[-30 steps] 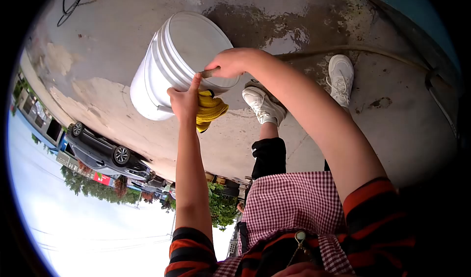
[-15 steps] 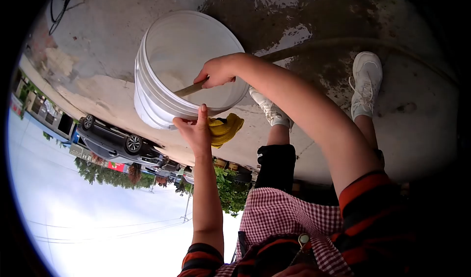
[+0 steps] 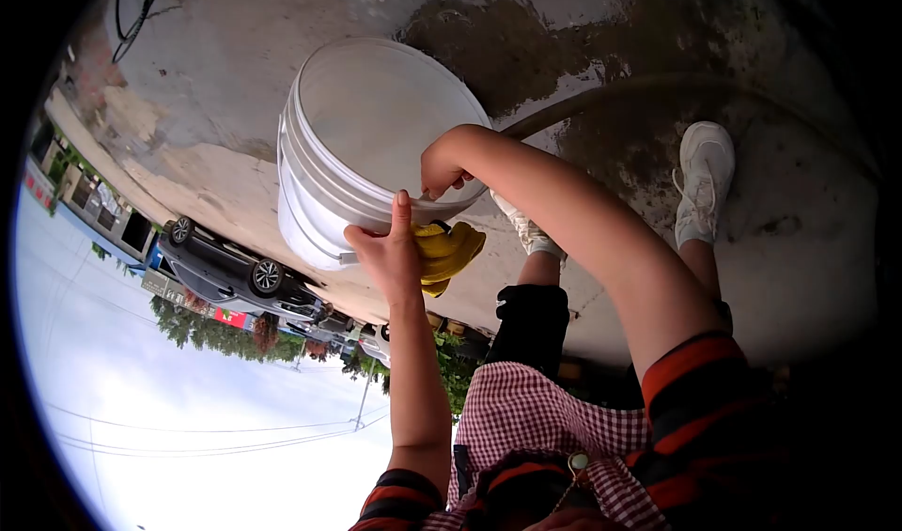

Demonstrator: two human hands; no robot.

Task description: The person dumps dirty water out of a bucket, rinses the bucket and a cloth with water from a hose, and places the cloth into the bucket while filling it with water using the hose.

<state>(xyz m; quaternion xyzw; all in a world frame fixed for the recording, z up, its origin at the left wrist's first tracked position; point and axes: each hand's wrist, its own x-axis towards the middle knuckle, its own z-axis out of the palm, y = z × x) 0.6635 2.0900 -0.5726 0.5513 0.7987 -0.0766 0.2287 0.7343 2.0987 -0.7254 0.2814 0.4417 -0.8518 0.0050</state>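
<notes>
A white bucket (image 3: 329, 188) is tilted, its round mouth facing up and toward me. My left hand (image 3: 387, 254) grips the near side of its rim, thumb on the edge and fingers hidden behind. Bunched yellow cloth or gloves (image 3: 451, 251) hang beside that hand, against the bucket's outside. At the mouth's right side, my right hand (image 3: 445, 168) has its fingers curled at the inner edge of the rim. A brownish hose (image 3: 564, 106) runs behind my right forearm toward this hand, which is closed on it; its end is mostly hidden.
The concrete ground (image 3: 225, 80) has a dark wet patch (image 3: 489, 47). White shoes (image 3: 705, 169) stand to the right, the hose curving past them. Black cable (image 3: 141, 5) lies at the upper left. A parked car (image 3: 221, 273) is in the distance at left.
The bucket's mouth has turned more toward me and shifted right with my left hand and the yellow cloth. My right hand has moved to the inner rim; the hose end seen inside earlier is now hidden.
</notes>
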